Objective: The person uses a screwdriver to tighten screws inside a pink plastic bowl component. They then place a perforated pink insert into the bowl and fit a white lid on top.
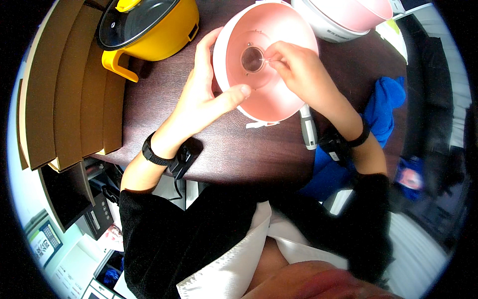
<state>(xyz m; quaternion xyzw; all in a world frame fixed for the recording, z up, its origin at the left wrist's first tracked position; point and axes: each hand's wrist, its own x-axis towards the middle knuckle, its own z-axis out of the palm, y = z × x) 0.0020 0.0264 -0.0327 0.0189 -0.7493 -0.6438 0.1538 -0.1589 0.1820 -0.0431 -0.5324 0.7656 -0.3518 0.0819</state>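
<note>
A pink appliance shell [279,94] with a white rim lies tilted on the dark wooden table [234,149], its open inside facing me. My left hand [206,94] grips its left rim, thumb inside the bowl. My right hand [298,70] reaches inside, fingertips pinched on something small beside the round metal disc [252,59] at the bowl's centre. What the fingertips pinch is too small to tell. Both wrists wear black bands.
A yellow pot [149,30] with a glass lid and a side handle stands at the back left. Another pink and white appliance [343,17] sits at the back right. A grey-handled tool [308,128] lies under my right forearm, with blue cloth [386,107] beside it. Cardboard sheets [64,89] lean on the left.
</note>
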